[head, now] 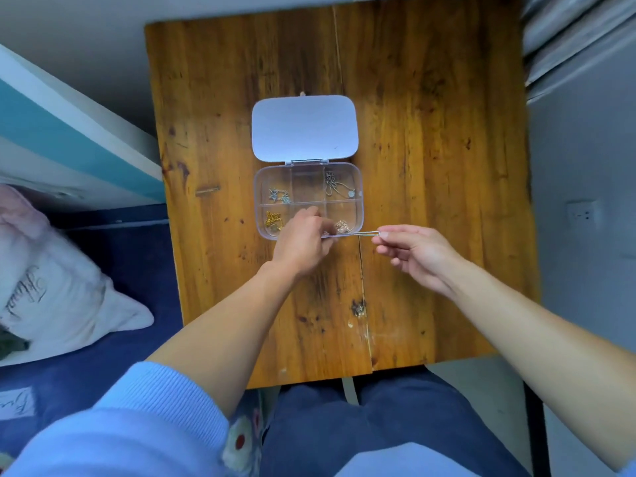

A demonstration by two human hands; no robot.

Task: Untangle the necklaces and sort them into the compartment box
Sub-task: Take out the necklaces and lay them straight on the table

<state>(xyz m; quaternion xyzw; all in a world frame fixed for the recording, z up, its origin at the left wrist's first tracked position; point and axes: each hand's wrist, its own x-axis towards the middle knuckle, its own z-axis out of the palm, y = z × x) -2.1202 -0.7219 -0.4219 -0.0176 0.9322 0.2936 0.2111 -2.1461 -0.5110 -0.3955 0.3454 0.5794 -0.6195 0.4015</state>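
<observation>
No legible labels. Clear plastic six-compartment box [358, 187], lid open. My right hand [413, 254] pinches a thin rose-gold chain necklace [364, 234] taut; my left hand [303, 241] pinches its other end over the near-right compartment.

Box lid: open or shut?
Open. The lid lies flipped back flat on the table behind the box, leaving the compartments uncovered.

One compartment box [359, 187] with six compartments lies open on one desk [430, 166], holding four necklaces visible: a silver one far left, another far right, a gold one near left, a rose-gold one [341, 226] near right.
</observation>
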